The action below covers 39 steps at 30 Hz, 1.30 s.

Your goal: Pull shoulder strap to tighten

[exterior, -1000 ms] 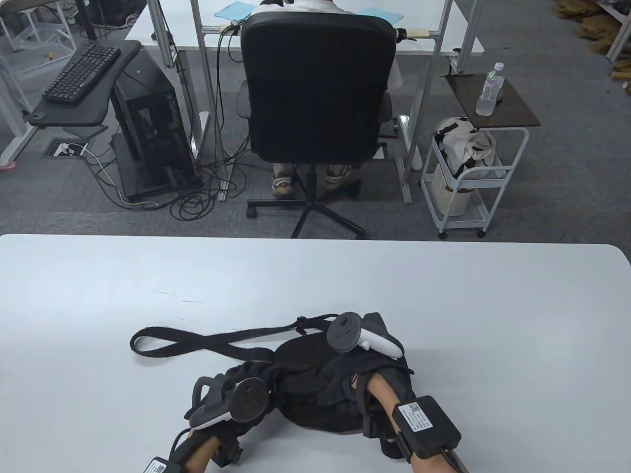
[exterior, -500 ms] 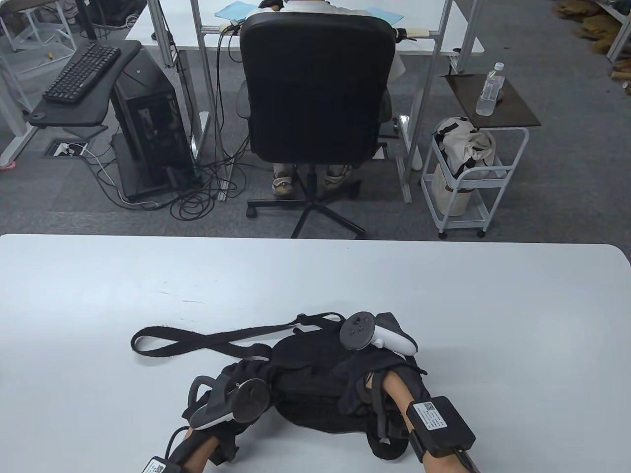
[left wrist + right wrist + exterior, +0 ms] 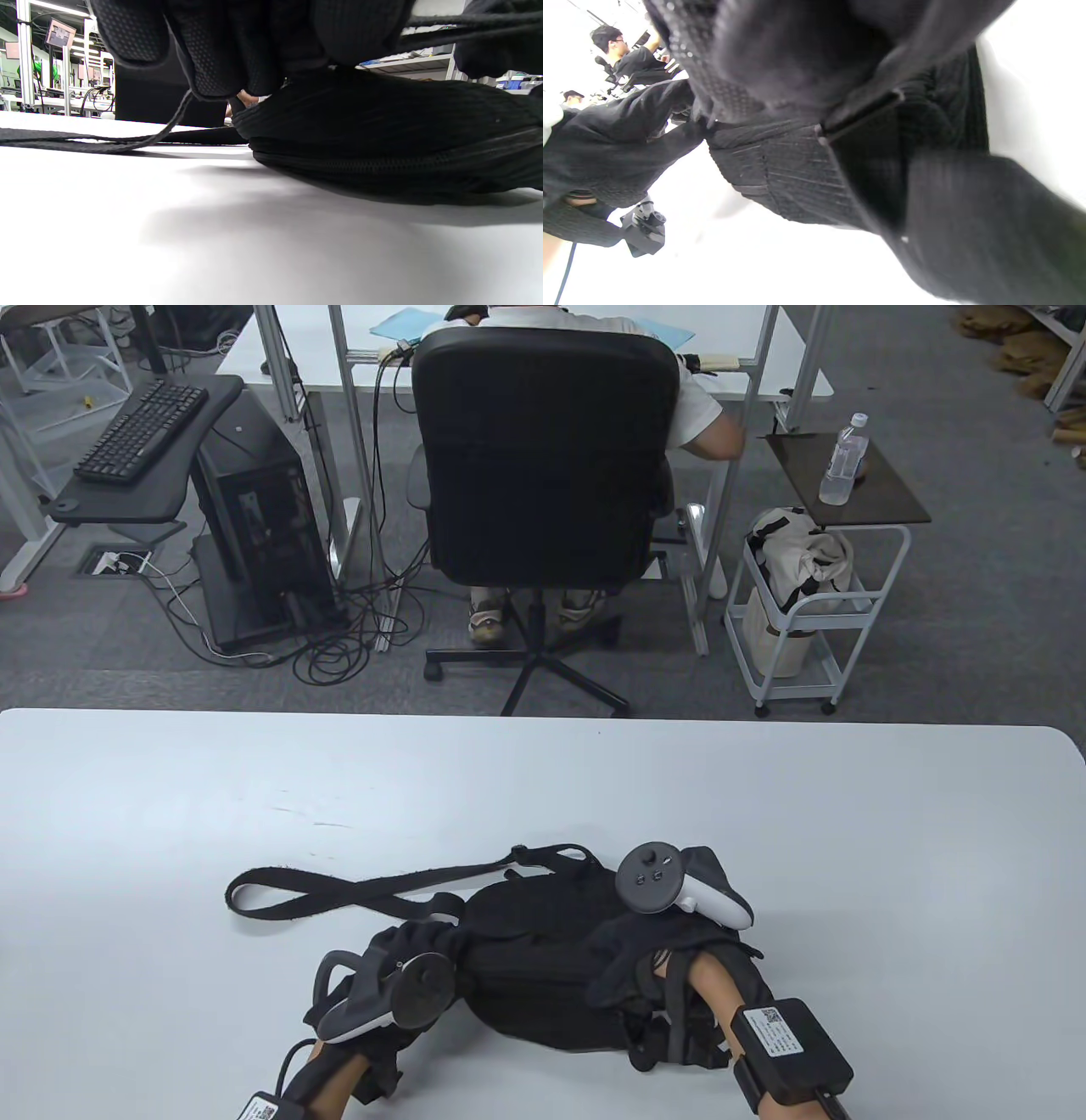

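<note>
A black bag [image 3: 526, 976] lies flat near the table's front edge. Its black shoulder strap [image 3: 339, 891] loops out to the left on the table. My left hand [image 3: 420, 942] rests on the bag's left end, and the left wrist view shows its fingers [image 3: 220, 55] curled over the bag's top edge [image 3: 382, 135], with the strap [image 3: 85, 145] lying beside it. My right hand [image 3: 679, 925] is at the bag's right end. In the right wrist view its fingers [image 3: 780, 55] are closed around black webbing, and a strap [image 3: 967, 220] runs from them toward the camera.
The white table [image 3: 764, 814] stretches far and to both sides of the bag. Beyond its far edge are an office chair [image 3: 543, 458] with a seated person, a small white cart [image 3: 814, 602] and a computer tower [image 3: 254, 517].
My right hand has moved to the right along the bag's right end. My left hand has shifted slightly left and toward me. The strap loop at the left has barely moved.
</note>
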Tool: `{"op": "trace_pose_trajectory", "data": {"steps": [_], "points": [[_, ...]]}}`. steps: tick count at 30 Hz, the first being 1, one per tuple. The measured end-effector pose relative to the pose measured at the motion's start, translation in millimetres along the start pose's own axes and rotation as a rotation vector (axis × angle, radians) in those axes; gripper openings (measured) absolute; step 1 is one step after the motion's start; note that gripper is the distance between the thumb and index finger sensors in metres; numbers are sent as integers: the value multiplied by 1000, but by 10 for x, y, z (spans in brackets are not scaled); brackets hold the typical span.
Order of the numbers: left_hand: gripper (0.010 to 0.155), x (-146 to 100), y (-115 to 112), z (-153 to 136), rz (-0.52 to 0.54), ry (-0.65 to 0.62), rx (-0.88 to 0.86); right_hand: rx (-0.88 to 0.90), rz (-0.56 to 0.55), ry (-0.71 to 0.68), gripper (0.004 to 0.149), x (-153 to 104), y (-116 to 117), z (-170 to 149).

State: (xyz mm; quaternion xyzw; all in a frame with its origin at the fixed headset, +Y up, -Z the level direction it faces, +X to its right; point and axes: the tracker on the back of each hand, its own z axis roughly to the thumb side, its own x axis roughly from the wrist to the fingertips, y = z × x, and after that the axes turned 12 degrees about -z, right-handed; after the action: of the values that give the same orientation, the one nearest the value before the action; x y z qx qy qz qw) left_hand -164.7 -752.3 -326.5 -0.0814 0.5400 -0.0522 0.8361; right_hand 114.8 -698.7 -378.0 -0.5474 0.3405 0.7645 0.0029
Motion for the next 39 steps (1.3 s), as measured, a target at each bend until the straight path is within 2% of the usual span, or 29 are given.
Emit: {"op": "trace_pose_trajectory", "data": {"steps": [3,5,7,8,11,14,15,20,24,29,32,34,39], "points": [[63,9,-17,4,-6,10,20,-6,97,28,55,-24,2,-14],[63,8,-37,-51,-14,17,21,-21,81,4,57,-47,-9,-38],[63,14,-38,-61,-20,12,-23,7,79,3,53,-70,-13,-54],[63,9,-25,-69,-11,22,-2,-18,26,20,50,-79,-37,-79],[63,10,-21,-65,-12,7,-33,15,91,43,51,-97,-39,-113],[63,7,-40,-107,-17,33,15,-1,140,44,56,-130,-39,-152],[63,15,-49,-115,-23,20,-28,39,143,31,56,-144,-28,-167],[63,14,-47,-116,-22,31,2,52,119,60,52,-191,-68,-244],[63,8,-54,-151,-31,38,0,59,173,31,56,-254,-45,-300],[63,6,-45,-133,-29,37,13,63,97,37,52,-326,-93,-391],[63,-5,-52,-180,-33,60,38,69,127,12,57,-388,-93,-422],[63,0,-61,-189,-45,43,-24,108,143,-22,56,-424,-66,-442],[63,-15,-38,-213,-25,40,-33,149,83,-27,52,-458,-100,-515]]}}
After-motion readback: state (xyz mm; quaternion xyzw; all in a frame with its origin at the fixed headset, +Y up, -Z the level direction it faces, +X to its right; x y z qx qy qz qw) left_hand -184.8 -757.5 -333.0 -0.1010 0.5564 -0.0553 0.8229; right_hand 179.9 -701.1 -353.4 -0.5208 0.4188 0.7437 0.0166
